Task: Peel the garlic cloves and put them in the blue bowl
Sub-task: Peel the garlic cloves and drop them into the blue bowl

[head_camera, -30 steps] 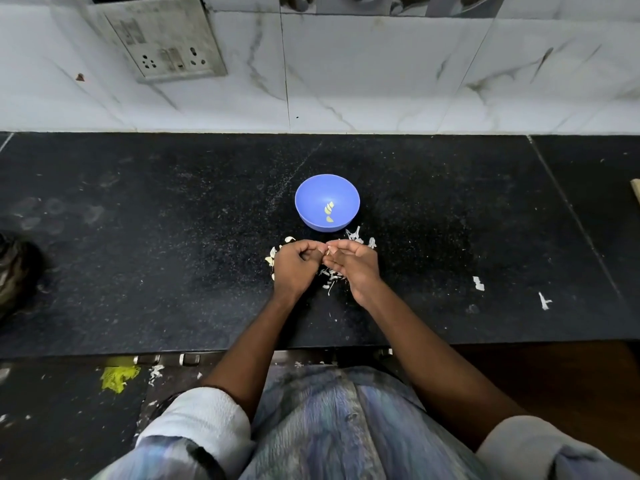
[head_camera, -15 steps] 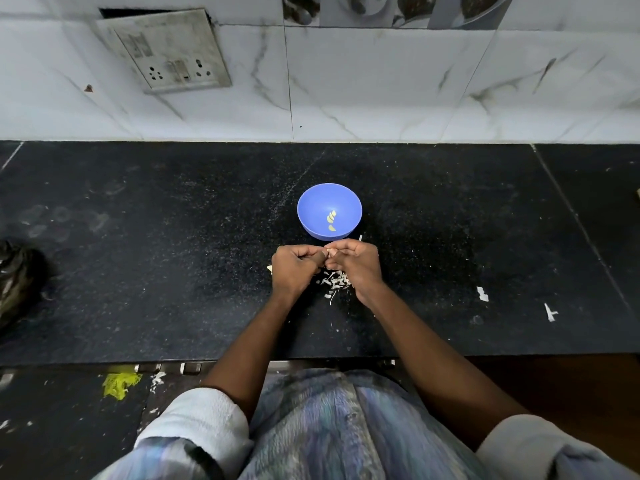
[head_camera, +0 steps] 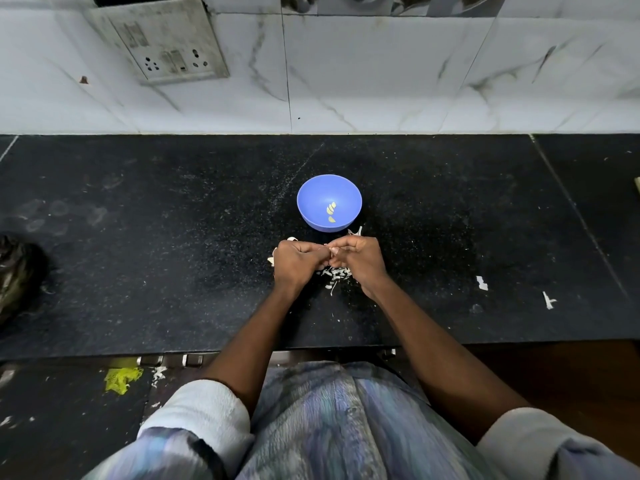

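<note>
Soft, even light falls from above and in front of me; the white marble-veined wall tiles (head_camera: 381,74) glow pale while the black speckled stone countertop (head_camera: 138,244) stays dim, with faint sheen. My forearms cast weak shadows. The wide lens bows the edges, and my pale rolled sleeves (head_camera: 197,414) blur near the bottom.

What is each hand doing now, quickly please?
Left hand: fingers curled, pinching a small clove, mostly hidden.
Right hand: fingers curled, pinching the same clove.
</note>
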{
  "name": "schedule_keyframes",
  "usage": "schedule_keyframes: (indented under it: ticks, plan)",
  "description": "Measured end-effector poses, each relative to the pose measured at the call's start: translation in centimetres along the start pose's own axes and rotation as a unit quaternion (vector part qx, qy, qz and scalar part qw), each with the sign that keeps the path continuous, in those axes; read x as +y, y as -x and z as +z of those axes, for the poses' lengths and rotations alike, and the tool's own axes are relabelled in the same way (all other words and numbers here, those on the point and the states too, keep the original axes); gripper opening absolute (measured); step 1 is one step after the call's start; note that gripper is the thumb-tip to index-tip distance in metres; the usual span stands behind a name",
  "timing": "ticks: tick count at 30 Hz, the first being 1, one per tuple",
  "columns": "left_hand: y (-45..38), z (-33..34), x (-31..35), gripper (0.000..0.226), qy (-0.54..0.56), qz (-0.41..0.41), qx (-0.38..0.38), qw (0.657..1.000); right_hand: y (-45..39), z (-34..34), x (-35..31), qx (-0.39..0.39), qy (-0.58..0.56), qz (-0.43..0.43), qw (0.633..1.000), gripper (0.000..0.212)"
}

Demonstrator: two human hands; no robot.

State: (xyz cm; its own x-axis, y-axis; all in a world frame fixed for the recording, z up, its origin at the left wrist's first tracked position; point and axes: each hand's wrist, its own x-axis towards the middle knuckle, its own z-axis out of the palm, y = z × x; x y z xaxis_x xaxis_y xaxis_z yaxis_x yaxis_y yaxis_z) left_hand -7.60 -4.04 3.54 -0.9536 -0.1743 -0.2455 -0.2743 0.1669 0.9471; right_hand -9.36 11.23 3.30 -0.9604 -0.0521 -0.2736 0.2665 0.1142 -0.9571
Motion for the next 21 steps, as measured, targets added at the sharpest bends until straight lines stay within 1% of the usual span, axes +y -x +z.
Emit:
schedule_keyframes:
  ticks: [6,11,14,17,21]
  plan:
    - [-0.3,0.5,-0.1,0.009,0.005,-0.028,0.008,1.0,0.0,0.0,0.5,0.009,-0.011,0.009,1.0,0.011]
    - [-0.4,0.4,0.0,0.012,0.038,-0.042,-0.005,0.998,0.0,0.1,0.8,0.003,-0.067,0.028,0.997,0.01]
    - [-0.6,0.2,-0.1,0.009,0.048,-0.042,-0.019,0.998,0.0,0.1,1.0,-0.007,-0.107,0.041,0.993,0.011]
    - [-0.7,0.3,0.1,0.009,0.06,-0.041,-0.009,0.997,0.0,0.0,1.1,-0.013,-0.145,0.051,0.988,0.012]
    - [-0.5,0.4,0.4,0.009,0.061,-0.028,-0.004,0.998,-0.3,-0.2,1.2,-0.012,-0.147,0.043,0.988,0.013]
